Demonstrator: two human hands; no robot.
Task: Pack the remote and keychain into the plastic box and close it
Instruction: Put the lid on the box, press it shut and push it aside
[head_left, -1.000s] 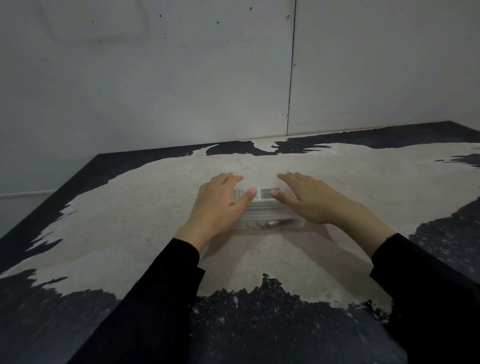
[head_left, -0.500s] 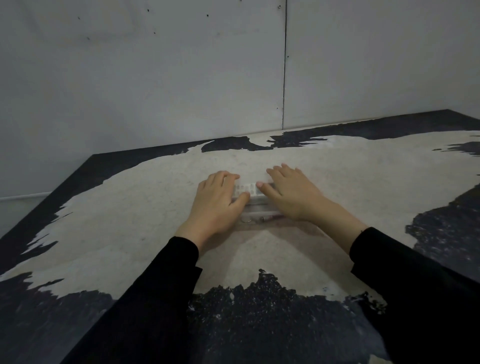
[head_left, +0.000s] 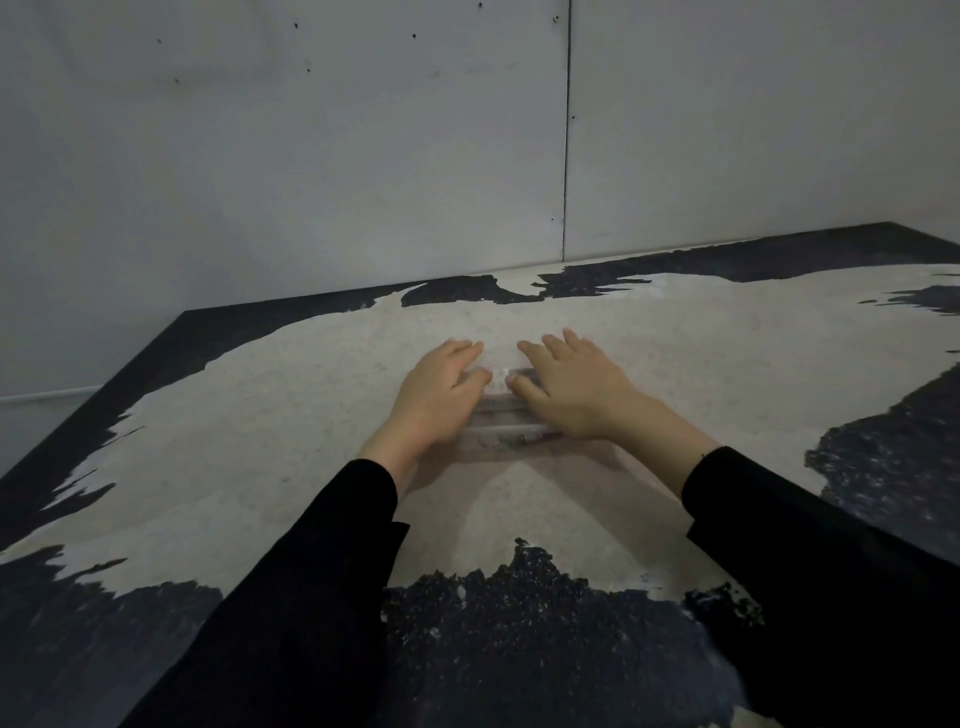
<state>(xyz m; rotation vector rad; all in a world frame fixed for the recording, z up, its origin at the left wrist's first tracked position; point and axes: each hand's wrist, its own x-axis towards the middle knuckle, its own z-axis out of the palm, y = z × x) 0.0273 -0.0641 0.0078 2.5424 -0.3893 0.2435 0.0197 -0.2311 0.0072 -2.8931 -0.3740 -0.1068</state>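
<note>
A clear plastic box lies on the table, mostly covered by my two hands. My left hand rests palm-down over its left half, and my right hand covers its right half. Both thumbs meet on the lid beside a small white patch. Through the box's near wall I make out small dark and metallic bits, likely the keychain. The remote is hidden under my hands.
The table has a worn pale top with black patches at its edges. A grey wall stands right behind it, and the left table edge drops off at the far left.
Both hands have slid closer together over the box, so less of the lid and contents shows. The view has shifted slightly.
</note>
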